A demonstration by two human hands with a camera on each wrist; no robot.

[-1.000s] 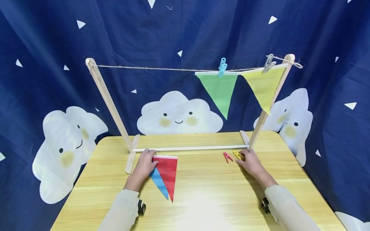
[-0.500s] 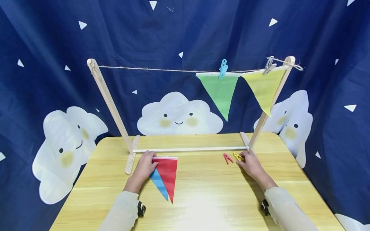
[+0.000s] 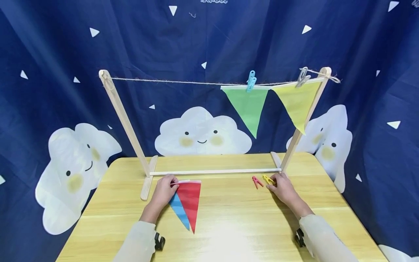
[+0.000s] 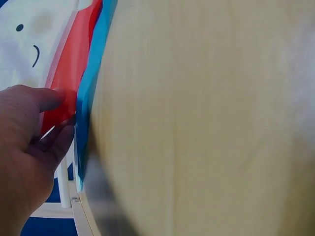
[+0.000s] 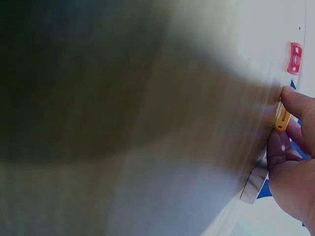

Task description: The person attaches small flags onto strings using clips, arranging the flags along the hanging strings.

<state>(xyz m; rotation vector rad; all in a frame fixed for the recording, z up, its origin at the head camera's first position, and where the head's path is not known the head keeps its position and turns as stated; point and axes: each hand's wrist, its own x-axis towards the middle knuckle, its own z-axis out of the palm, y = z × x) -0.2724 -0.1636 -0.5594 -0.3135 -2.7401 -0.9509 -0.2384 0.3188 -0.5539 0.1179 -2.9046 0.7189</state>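
Observation:
My left hand (image 3: 164, 191) pinches the white-banded top corner of a red triangular pennant (image 3: 191, 198) between thumb and fingers. Partly under it lies a blue pennant (image 3: 179, 209), its top hidden by the hand and the red cloth. In the left wrist view the red pennant (image 4: 74, 64) stands away from the blue pennant (image 4: 87, 98) near the fingers. My right hand (image 3: 284, 187) holds a yellow clothespin (image 3: 268, 179) at the table, and the right wrist view shows the yellow clothespin (image 5: 282, 119) between thumb and fingers. Just left of it lies a red clothespin (image 3: 257, 182).
A wooden stand carries a string (image 3: 170, 81) between its left post (image 3: 126, 123) and right post (image 3: 296, 136). A blue clothespin (image 3: 251, 82) holds a green pennant (image 3: 248, 109) there; a grey clothespin (image 3: 302, 77) holds a yellow pennant (image 3: 297, 105). A white rod (image 3: 212, 171) joins the posts low down.
My left hand has lifted the red pennant's left top corner a little, so its white band now splits from the blue one's. The right hand stays at the yellow clothespin.

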